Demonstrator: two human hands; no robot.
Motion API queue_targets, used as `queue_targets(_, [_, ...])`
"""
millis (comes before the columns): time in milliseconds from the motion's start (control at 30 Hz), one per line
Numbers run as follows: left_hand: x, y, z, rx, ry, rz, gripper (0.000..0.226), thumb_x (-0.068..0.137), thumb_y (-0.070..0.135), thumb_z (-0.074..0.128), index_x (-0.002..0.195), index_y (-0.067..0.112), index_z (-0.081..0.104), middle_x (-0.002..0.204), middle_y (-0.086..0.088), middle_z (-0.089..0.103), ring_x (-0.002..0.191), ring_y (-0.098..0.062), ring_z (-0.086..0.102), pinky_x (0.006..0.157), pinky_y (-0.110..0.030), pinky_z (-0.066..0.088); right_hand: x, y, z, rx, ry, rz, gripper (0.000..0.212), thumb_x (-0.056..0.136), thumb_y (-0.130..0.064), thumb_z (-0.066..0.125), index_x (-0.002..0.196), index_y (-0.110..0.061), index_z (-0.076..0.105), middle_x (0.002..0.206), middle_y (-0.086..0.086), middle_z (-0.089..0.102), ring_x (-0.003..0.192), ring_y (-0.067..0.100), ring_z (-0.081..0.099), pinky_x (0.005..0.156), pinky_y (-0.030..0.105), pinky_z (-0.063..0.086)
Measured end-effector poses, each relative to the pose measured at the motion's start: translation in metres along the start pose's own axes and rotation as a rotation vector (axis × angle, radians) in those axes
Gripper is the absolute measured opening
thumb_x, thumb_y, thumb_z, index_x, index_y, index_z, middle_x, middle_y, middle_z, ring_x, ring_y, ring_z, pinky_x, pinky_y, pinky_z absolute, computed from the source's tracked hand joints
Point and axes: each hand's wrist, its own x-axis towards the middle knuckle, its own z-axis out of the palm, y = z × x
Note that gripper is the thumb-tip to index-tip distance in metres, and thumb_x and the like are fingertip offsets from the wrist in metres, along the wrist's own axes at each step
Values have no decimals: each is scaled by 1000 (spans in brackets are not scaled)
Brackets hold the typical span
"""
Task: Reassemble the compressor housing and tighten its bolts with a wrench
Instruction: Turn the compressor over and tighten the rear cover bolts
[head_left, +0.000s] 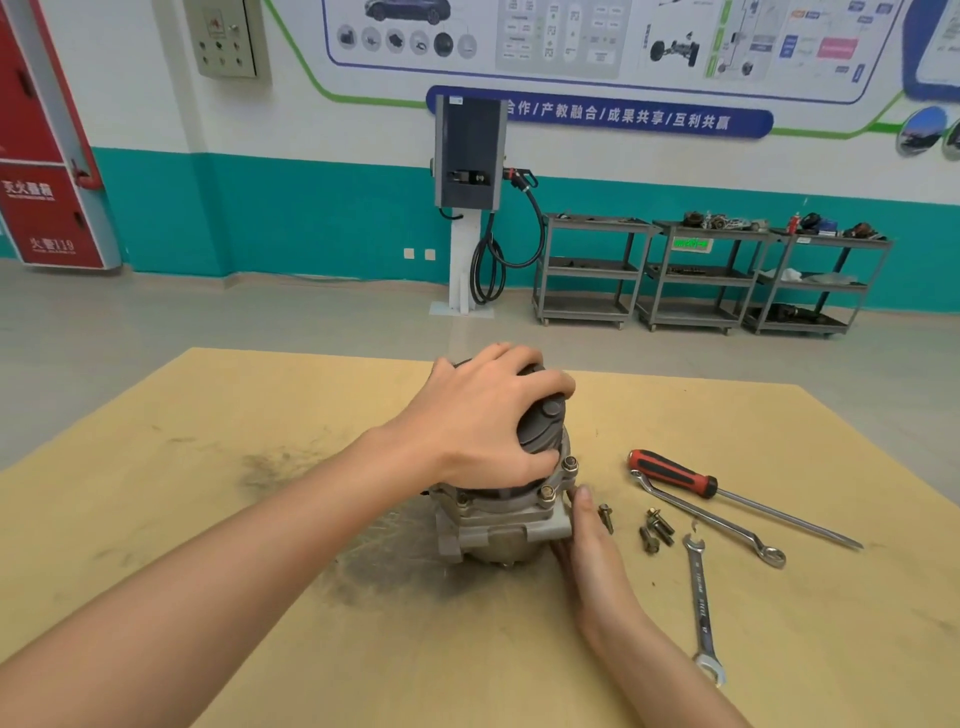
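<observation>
Compressor (498, 514) stands upright on the tan board (260, 597), near mid-table, with a dark smudge on the board at its base. Left hand (478, 415) is clamped over the dark top cap (540, 431), fingers curled round it and holding it down. Right hand (587, 545) is laid flat against the right side of the lower casting, fingers straight, nothing gripped; its lower fingers are hidden behind the body, so contact there can't be confirmed.

Step judged in hand: housing halves being seated and aligned before bolting. To do it well:
- Cap should be kept pressed square, flange faces closed evenly all round, holes lined up.
- Loose bolts (652, 530) just right of the housing should be started by hand first, all of them, before any wrench is picked up.
- Tightening best done crosswise in stages so the flange isn't cocked.
- Body should be steadied with one hand while torque is applied.

Appearance: grey cast-metal body, stepped flange, two bolts (558, 478) already sitting in the flange on the near-right side; seating depth unclear. A single bolt (605, 517) lies beside the right hand. Combination wrench (701, 603), ring spanner (711, 519) and red-handled screwdriver (675, 474) lie further right, untouched.
</observation>
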Motion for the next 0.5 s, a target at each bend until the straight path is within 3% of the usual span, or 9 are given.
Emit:
queue_targets(200, [-45, -10, 2, -82, 163, -8, 61, 75, 57, 56, 133, 41, 51, 132, 12, 48, 126, -7, 39, 92, -39, 41, 3, -4, 24, 199, 28, -19, 46, 102, -45, 34, 126, -15, 59, 121, 7, 68, 115, 24, 62, 106, 49, 43])
queue_targets(367, [-81, -25, 13, -185, 331, 18, 64, 77, 50, 61, 139, 37, 57, 137, 1, 55, 134, -22, 49, 99, -47, 43, -1, -5, 40, 350, -14, 91, 51, 101, -48, 35, 133, -13, 55, 123, 10, 67, 115, 27, 63, 106, 50, 43])
queue_targets(500, [-78, -29, 13, -229, 375, 52, 62, 76, 47, 64, 137, 36, 59, 135, 1, 58, 131, -19, 51, 99, -51, 45, -3, -12, 47, 612, -52, 286, 58, 97, -56, 39, 126, -11, 60, 123, 17, 66, 115, 35, 61, 107, 54, 40])
